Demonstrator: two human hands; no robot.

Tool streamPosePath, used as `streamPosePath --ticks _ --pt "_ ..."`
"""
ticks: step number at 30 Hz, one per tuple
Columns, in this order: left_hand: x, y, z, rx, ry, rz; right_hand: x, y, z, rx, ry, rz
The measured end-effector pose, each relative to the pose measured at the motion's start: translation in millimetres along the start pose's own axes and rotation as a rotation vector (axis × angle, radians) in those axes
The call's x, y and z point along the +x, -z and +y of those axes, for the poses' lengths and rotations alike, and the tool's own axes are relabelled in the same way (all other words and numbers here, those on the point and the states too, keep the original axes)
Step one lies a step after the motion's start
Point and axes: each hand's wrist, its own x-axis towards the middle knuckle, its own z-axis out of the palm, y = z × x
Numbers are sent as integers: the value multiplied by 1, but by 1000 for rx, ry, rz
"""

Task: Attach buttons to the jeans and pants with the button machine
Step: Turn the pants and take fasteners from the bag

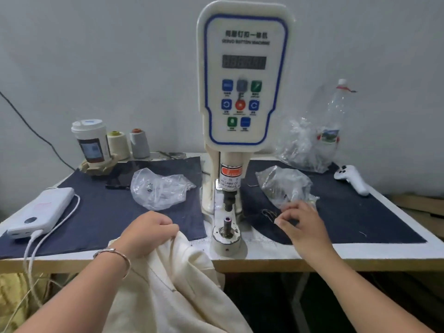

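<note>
The table (336, 254) carries the button machine (242, 75), which stands upright at the middle, its long axis vertical, control panel facing the person and its punch pointing straight down at the lower die (227, 223) near the front edge. The cream pants (173, 280) hang off that front edge left of the die, their length running down toward the person's lap, with only the top hem raised to table height. The left hand (146, 230) grips that hem, fingers curled tight into the cloth. The right hand (304, 222) hovers over the dark cloth just in front of the clear bag of buttons (286, 186); its fingers are bent and drawn close, as if pinching something small, though whether a button is held cannot be told. This looks like the loading step: a button is being fetched before pressing. Next, the piece likely has to be seated on the die and the hem laid flat over it, fingers well apart from the punch.
</note>
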Motion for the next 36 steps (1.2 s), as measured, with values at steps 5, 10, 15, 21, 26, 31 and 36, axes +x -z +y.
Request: streamPosePath --ticks 5,10,15,21,26,31,36 --pt "4 -1 -3 -27 11 0 20 -3 28 35 -117 -129" --pt "8 -3 -6 -28 24 5 20 -10 34 -20 -121 -119" --pt "7 -3 -6 -42 16 3 18 -11 35 -74 -100 -56" --pt "6 -3 -5 -13 38 19 14 -8 36 -13 -74 -65" --pt "2 -2 0 -24 51 5 15 -10 38 -72 -62 -61" --pt "0 -1 1 -31 65 1 16 -9 30 34 -44 10" --pt "-2 -2 4 -45 62 14 17 -18 -21 201 133 -30"
